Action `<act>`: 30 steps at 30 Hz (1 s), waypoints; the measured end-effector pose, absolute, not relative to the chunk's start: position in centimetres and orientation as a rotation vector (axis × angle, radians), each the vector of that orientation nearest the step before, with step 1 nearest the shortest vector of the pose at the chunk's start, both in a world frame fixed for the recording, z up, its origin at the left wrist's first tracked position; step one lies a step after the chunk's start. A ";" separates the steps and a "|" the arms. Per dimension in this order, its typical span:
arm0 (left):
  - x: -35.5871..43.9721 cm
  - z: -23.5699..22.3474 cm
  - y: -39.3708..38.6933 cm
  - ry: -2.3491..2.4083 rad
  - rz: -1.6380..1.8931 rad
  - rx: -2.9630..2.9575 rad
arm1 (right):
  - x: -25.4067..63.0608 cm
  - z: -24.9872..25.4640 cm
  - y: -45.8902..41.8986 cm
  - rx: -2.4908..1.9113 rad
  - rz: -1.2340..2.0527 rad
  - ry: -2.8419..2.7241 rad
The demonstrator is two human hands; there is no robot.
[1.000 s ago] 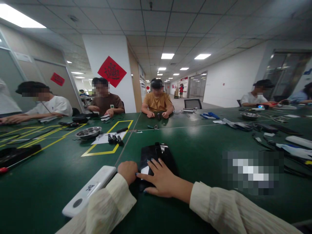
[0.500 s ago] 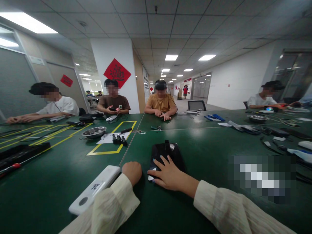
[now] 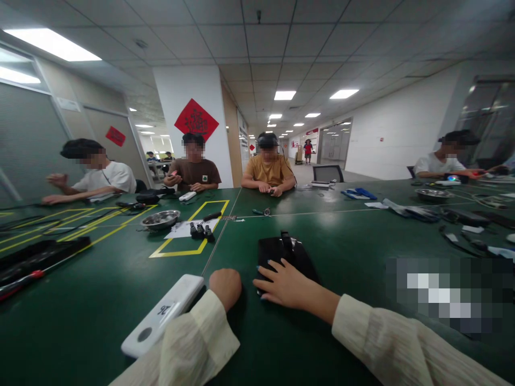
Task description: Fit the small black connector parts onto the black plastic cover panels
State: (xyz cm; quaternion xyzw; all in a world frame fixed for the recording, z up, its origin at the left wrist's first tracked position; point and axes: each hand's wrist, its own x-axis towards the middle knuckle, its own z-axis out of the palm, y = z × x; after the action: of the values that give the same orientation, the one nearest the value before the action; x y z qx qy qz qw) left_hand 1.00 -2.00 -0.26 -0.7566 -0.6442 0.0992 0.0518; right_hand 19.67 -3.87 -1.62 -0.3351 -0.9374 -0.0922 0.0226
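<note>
My right hand lies flat on a glossy black object with a raised dark strap or clip at its far end. Its fingers are stretched out and a little spread, and they cover the object's near left part. To the left, my left hand rests on the table as a closed fist, back of the hand up, with the fingertips hidden beneath. Close beside that fist and the left sleeve is a long white device marked 26, with a grey round spot near its lower end.
The green table has yellow tape outlines. Ahead left are a metal bowl and several black parts on white paper. A black tray lies at left, dark cables at right. Several people sit across the table.
The view has turned slightly left. On the black object my right hand's fingers are less widely spread, and a white patch there no longer shows. Across the table, a person at left has raised a hand.
</note>
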 end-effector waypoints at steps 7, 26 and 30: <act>1.1 -0.3 -2.0 -1.975 0.300 -2.306 | 20.2 -2.2 -5.0 -1.106 -0.144 -2.823; 1.1 -0.1 -2.0 -1.992 0.326 -2.319 | 26.2 -1.8 -3.9 -1.637 0.287 -2.635; 1.1 0.0 -2.1 -2.005 0.326 -2.324 | 27.7 -2.1 -3.2 -1.820 0.241 -2.561</act>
State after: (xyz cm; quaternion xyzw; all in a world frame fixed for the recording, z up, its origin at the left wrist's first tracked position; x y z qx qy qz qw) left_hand 1.13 -2.05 0.03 -0.7527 -0.6493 0.1056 0.0274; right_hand 27.74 -3.20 -2.13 -0.5776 -0.8127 0.0764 -0.0047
